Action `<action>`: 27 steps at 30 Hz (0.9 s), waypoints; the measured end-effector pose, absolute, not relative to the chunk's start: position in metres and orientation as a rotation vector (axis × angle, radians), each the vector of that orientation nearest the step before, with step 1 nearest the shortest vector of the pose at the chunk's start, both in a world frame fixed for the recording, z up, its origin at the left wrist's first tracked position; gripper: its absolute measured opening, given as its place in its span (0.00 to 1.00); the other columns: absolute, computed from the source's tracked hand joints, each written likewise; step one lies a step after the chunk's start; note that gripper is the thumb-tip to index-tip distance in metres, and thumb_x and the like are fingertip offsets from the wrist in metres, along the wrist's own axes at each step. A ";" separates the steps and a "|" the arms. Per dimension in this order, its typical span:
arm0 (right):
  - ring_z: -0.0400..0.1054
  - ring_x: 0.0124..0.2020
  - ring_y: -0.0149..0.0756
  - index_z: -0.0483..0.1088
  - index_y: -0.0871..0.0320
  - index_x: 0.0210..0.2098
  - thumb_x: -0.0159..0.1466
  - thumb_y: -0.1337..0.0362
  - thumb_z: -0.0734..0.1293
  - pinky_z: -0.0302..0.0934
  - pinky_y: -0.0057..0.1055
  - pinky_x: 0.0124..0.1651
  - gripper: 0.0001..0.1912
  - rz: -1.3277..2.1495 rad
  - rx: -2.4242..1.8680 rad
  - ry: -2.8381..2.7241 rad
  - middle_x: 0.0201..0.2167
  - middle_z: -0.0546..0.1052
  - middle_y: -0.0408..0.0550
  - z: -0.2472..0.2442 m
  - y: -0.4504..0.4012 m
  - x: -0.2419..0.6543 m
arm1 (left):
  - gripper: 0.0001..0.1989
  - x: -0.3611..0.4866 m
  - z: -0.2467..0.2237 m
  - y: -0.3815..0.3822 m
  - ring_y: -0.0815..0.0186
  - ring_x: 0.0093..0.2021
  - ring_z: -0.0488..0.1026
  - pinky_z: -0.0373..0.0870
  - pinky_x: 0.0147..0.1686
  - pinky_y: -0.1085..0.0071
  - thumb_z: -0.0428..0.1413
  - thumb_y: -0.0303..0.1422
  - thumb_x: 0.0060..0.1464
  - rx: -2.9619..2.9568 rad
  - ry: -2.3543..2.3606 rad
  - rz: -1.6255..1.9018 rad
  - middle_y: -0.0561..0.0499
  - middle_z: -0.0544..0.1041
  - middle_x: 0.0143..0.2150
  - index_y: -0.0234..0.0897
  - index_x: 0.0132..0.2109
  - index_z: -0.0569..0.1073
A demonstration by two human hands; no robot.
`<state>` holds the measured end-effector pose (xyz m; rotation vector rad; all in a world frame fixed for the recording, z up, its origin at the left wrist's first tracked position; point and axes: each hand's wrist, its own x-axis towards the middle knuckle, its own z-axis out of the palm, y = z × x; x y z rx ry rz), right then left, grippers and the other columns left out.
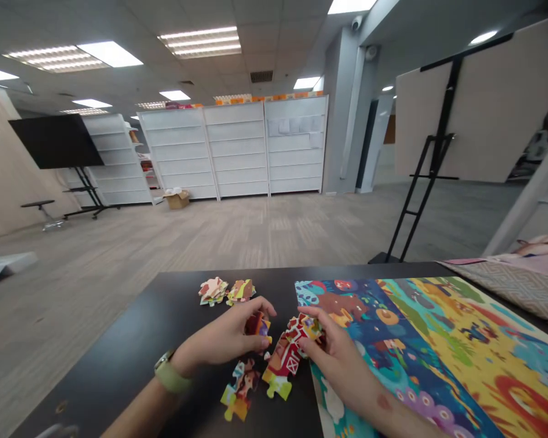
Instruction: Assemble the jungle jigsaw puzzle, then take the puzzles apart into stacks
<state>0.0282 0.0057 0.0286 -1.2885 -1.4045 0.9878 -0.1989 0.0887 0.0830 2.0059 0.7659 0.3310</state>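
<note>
The left hand (223,336) had its fingers (261,307) curled narrowly around a purple and orange jigsaw piece (258,325), holding it just above the desk (119,377). A pale green watch (165,371) sat on that wrist. The right hand (340,365) had its fingers (313,316) closed in a narrow pinch on the top of a red barn section (285,356) of joined jigsaw pieces, which lay between the 2 hands and just below the left fingers.

Just below the left fingers, another joined section (241,389) lay apart from the barn section. 2 small stacks of jigsaw pieces (212,291) sat on the desk just ahead of the left fingers. Directly beside and beneath the right fingers lay a bright illustrated puzzle board (438,347), with a patterned fabric (530,286) beyond it.

Far ahead of the fingers stood 3 white shelving units (232,149) with a cardboard box (177,199) at their base. A black screen on a stand (55,141) stood to the left of the fingers, and a pale panel on a black easel (456,103) stood to the right.
</note>
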 end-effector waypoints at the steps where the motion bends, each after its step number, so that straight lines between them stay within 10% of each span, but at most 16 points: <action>1: 0.73 0.43 0.41 0.65 0.54 0.59 0.65 0.56 0.66 0.67 0.36 0.47 0.24 0.996 -1.281 -1.391 0.43 0.77 0.47 0.027 0.007 0.029 | 0.15 -0.202 0.086 0.090 0.68 0.32 0.69 0.65 0.32 0.74 0.56 0.33 0.58 1.992 0.775 0.303 0.59 0.69 0.33 0.40 0.52 0.66; 13: 0.73 0.40 0.38 0.66 0.55 0.60 0.63 0.64 0.63 0.68 0.34 0.46 0.25 1.053 -1.345 -1.658 0.42 0.78 0.46 0.043 -0.006 0.025 | 0.32 -0.217 0.073 0.086 0.61 0.38 0.68 0.56 0.30 0.73 0.74 0.39 0.27 2.378 1.125 -0.313 0.56 0.73 0.40 0.43 0.44 0.74; 19: 0.52 0.70 0.53 0.62 0.64 0.68 0.57 0.68 0.68 0.48 0.48 0.72 0.39 0.902 -1.382 -2.209 0.68 0.63 0.59 0.062 -0.019 0.015 | 0.30 -0.205 0.078 0.082 0.65 0.35 0.66 0.55 0.29 0.74 0.74 0.35 0.28 2.390 1.076 -0.306 0.58 0.71 0.38 0.42 0.41 0.73; 27: 0.41 0.74 0.56 0.55 0.65 0.71 0.57 0.61 0.70 0.38 0.53 0.74 0.45 0.966 -1.570 -2.180 0.72 0.54 0.59 0.063 -0.016 0.016 | 0.23 -0.215 0.094 0.089 0.67 0.34 0.67 0.60 0.31 0.76 0.69 0.31 0.41 2.076 0.893 -0.094 0.60 0.73 0.35 0.42 0.46 0.72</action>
